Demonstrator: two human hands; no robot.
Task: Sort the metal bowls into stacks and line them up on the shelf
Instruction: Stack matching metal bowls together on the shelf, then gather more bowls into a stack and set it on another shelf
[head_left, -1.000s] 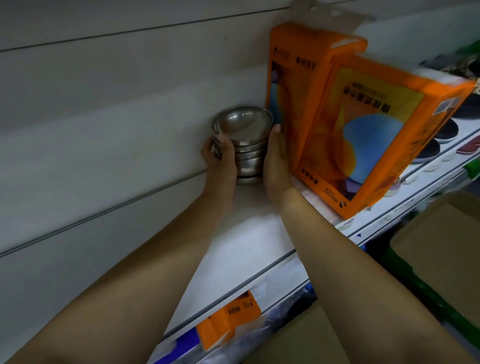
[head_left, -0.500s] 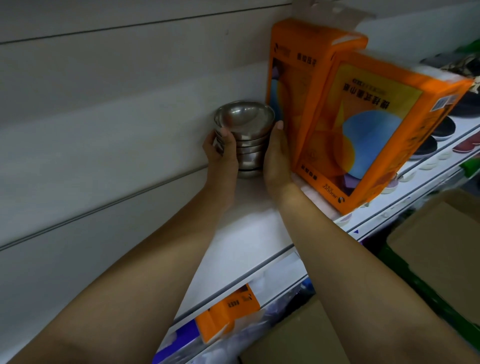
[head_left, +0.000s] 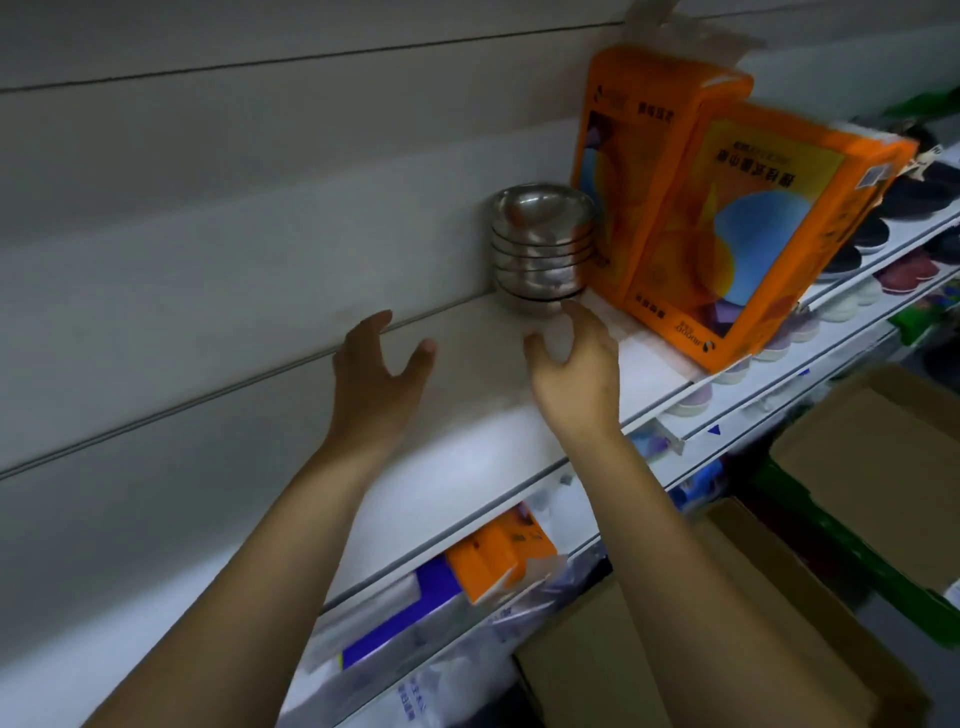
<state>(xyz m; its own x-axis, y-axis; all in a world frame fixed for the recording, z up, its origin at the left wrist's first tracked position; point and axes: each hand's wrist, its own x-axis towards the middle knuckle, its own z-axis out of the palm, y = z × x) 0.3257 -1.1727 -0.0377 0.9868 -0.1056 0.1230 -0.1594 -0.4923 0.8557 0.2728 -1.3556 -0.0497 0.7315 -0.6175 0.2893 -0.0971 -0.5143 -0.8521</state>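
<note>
Blur smears the stack of nested shiny steel bowls (head_left: 543, 244), so their count is unclear. The stack stands upright, mouths up, at the back of the white shelf (head_left: 467, 431), just beside a tall orange carton (head_left: 649, 156). The left hand (head_left: 376, 374) and right hand (head_left: 576, 364) hover near it, fingers spread wide, holding nothing.

stack of metal bowls (head_left: 540, 244): 1 | upright orange boxes (head_left: 636, 156) (head_left: 753, 234): 2 | left hand (head_left: 382, 374): 1 | right hand (head_left: 574, 364): 1
</note>
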